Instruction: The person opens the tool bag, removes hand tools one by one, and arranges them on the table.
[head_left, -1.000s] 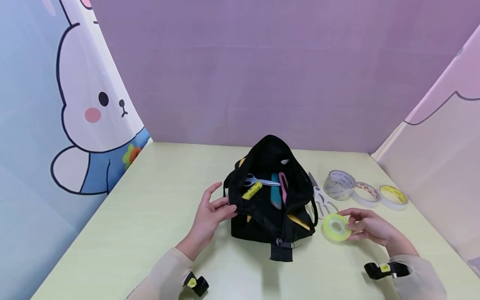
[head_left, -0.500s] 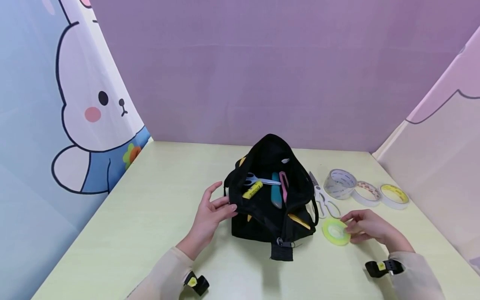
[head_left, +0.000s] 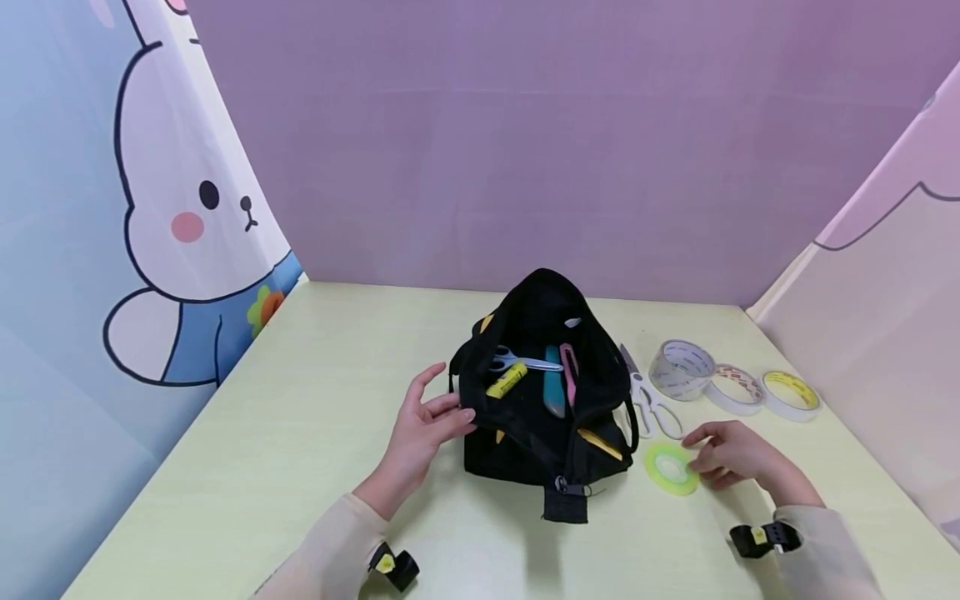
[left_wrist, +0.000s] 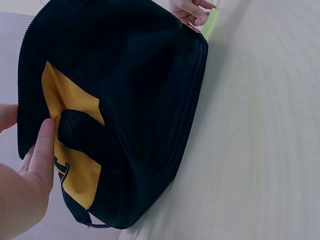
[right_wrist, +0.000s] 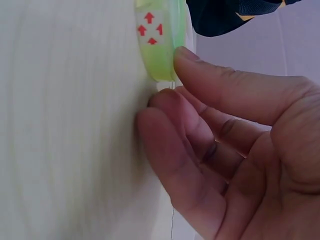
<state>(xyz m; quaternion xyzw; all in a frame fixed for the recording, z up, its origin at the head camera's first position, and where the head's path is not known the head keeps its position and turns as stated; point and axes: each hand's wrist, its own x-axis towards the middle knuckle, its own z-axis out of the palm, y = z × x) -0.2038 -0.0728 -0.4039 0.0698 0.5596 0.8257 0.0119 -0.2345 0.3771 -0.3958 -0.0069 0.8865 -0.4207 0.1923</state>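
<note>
An unzipped black tool bag [head_left: 517, 454] with yellow patches stands on the table. My left hand [head_left: 420, 433] holds its left rim, thumb on one side of the cloth and fingers on the other. Inside lie blue-handled scissors [head_left: 525, 363], a yellow tube-like item [head_left: 507, 380], a teal cutter-like item [head_left: 553, 392] and a pink one [head_left: 569, 372]. Right of the bag, a yellow-green roll of tape [head_left: 662, 482] lies low at the table. My right hand [head_left: 738, 458] pinches its near right edge; the right wrist view shows the thumb against it and curled fingers beside it.
White-handled scissors [head_left: 651, 408] lie between the bag and a wide clear tape roll [head_left: 671, 379]. Two narrower tape rolls [head_left: 731, 406] [head_left: 791, 410] stand farther right on the table [head_left: 300, 467]. A purple backdrop [head_left: 420, 150] and side panels surround it.
My right hand has lowered the yellow-green tape roll from a tilted position to nearly flat, slightly toward me. My left hand has kept its place on the bag's rim.
</note>
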